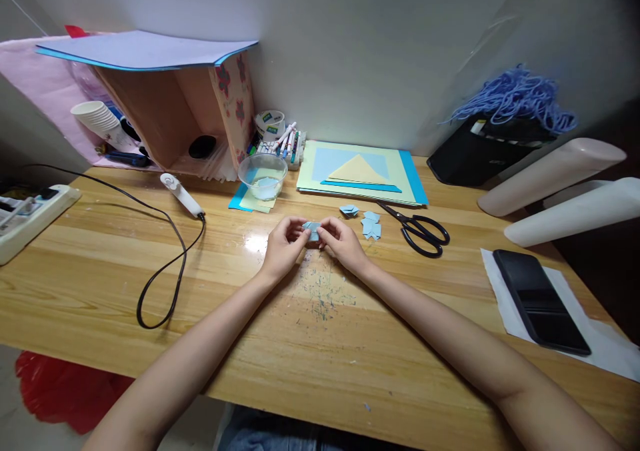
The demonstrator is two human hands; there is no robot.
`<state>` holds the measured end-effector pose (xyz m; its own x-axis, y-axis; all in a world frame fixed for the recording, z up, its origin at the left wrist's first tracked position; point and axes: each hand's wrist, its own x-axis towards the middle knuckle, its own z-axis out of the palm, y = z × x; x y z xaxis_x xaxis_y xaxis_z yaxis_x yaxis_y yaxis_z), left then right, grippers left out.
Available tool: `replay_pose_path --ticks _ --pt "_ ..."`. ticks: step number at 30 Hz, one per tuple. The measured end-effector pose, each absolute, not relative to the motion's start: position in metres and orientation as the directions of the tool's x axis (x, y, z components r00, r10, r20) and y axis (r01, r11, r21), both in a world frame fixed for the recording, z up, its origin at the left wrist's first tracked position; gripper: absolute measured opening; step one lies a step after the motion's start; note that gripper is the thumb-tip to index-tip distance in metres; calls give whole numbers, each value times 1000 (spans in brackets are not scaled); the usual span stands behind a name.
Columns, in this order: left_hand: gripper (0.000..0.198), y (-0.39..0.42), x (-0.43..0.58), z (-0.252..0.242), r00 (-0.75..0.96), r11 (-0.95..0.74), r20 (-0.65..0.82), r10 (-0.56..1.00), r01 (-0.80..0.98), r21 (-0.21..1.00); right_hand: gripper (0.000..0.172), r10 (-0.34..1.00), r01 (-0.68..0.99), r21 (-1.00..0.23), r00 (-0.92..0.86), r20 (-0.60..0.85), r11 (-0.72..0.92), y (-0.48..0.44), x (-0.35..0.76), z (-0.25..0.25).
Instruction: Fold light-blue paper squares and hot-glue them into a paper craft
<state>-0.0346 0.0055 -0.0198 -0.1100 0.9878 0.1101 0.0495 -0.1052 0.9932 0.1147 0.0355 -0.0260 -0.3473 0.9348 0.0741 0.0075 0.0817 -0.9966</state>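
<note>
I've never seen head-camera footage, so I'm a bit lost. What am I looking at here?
There is no machine: just a person's left hand and right hand, both bare. The single picture comes from a camera worn on the head, looking forward and down. Between them, the fingertips hold a small piece of blue paper above a wooden table. Just to the right lie more blue pieces and scissors. Farther back are a clear bowl and paper sheets; at far right, a phone.

both hands (pixel 287 248) pinch blue paper (pixel 313 230) over the wooden table (pixel 300 358), left of scissors (pixel 409 222).
</note>
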Motion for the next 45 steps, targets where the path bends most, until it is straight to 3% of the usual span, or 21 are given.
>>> replay_pose_path --ticks 9,18,31,45 --pt "24 6 -36 -20 -87 -119 125 988 69 990 25 938 14 -997 -340 70 80 36 115 -24" --pt "25 5 -35 -14 -74 -63 67 995 63 996 32 961 -94 -989 -265 -83 -112 39 116 -17" --pt "25 5 -40 -14 -68 -97 114 991 216 972 20 891 -42 -985 -434 -132 -166 47 124 -17" --pt "27 3 -40 -13 -38 -98 111 993 252 963 25 895 -17 -982 -414 -165 -189 46 122 -15"
